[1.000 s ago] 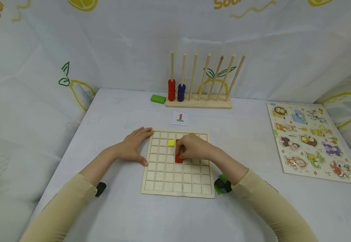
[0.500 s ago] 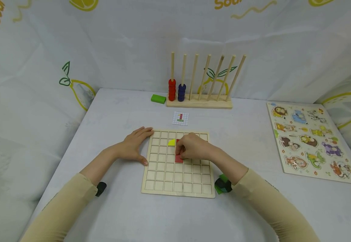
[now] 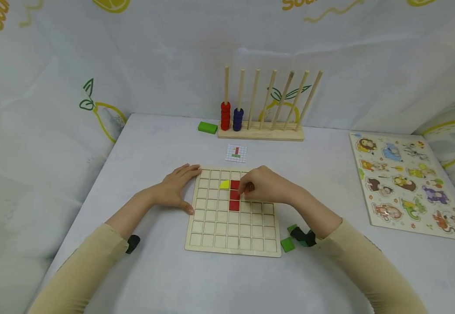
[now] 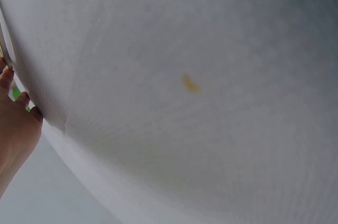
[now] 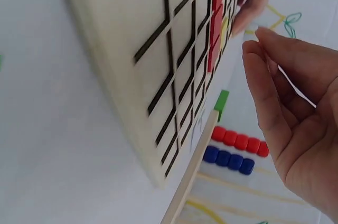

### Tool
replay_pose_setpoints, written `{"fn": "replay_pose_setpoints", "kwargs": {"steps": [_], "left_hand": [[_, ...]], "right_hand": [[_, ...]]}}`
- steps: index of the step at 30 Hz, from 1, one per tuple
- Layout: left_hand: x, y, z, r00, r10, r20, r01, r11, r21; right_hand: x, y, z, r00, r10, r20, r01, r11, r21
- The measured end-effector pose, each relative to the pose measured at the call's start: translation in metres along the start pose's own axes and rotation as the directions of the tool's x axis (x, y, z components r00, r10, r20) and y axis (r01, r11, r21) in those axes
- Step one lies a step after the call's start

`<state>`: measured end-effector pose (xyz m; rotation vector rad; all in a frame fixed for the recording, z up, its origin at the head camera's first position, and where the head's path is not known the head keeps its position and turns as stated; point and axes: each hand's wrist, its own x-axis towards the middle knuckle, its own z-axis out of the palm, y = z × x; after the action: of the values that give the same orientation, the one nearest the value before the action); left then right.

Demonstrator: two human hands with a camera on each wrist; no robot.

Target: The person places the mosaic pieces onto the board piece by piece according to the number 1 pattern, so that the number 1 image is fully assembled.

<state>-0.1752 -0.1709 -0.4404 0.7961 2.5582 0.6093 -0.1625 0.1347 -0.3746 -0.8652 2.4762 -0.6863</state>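
A wooden grid board [image 3: 221,240] lies flat on the table. In its upper middle a column of 3 red squares [image 3: 234,205] fills adjoining cells, and a yellow quarter-round tile [image 3: 224,184] sits left of the top one. My right hand [image 3: 264,185] hovers over the board just right of the red column. In the right wrist view its thumb and fingertips [image 5: 253,49] come close together, with nothing between them. Spread along the board's left edge, my left hand [image 3: 172,189] touches the frame with fingers and thumb; the left wrist view catches only part of that hand [image 4: 18,129].
Green tiles [image 3: 288,244] lie beside the board's lower right corner, near the right wrist's black strap. Behind the board are a small patterned card [image 3: 236,153], a green block [image 3: 207,127] and a peg rack [image 3: 260,133] with red and blue beads. An animal puzzle [image 3: 412,187] lies right.
My right hand has let go of the red squares and moved right and up, leaving all of the column in view. The left hand keeps its place at the board's edge.
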Motion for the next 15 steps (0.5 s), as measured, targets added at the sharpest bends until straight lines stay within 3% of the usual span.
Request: {"fn": "replay_pose_setpoints", "kwargs": {"steps": [7,15], "left_hand": [[-0.001,0.003,-0.002,1.0,0.003,-0.001,-0.003,1.0,-0.007],[0.0,0.002,-0.001,1.0,0.003,-0.003,-0.003,1.0,-0.012]], "right_hand": [[-0.029,0.03,-0.009,0.998,0.034,0.048,-0.038,0.995,0.087],[-0.063,0.06,-0.005,0.992,0.053,0.119,-0.07,0.987,0.145]]}}
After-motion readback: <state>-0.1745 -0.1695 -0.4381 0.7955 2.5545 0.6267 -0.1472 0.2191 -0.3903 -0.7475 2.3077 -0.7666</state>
